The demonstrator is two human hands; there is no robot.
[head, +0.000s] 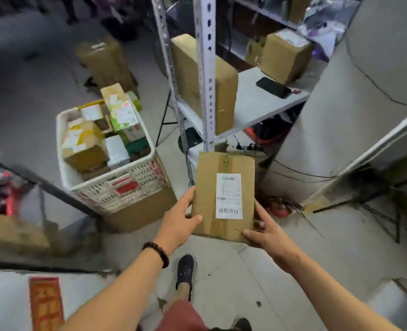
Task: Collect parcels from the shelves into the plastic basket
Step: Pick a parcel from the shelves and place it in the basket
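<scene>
- The shelf (257, 101) is standing just right of the basket (138, 177), and its upper levels are running out of the top of the view.
- The basket is sitting on a carton (145, 211) and is looking nearly full. One tall parcel (120, 108) is poking above the rim at the far side.
- The box (224, 211) is hanging in the air to the right of the basket, nearer the person, with its flat face and label (228, 195) turned up. It is not over the basket yet.
- The hands are apart, one at each side of the box. The left hand (178, 223), on the basket side, is gripping the near left edge with the thumb on top. The right hand (267, 232), on the side away from the basket, is gripping the near right corner the same way.
- To do this step well, the person is probably best off swinging the box left while keeping it level. Lowering it flat onto the packed parcels near the basket's front looks better than dropping it. The tall parcel is worth avoiding, since a knock could tip it out.
- Two more boxes (204, 84) and a phone (273, 87) are lying on the shelf, beyond and right of the basket.
- The fingers under the box are hidden. The label's print is too small to read, and the parcels deeper in the basket cannot be counted.
</scene>
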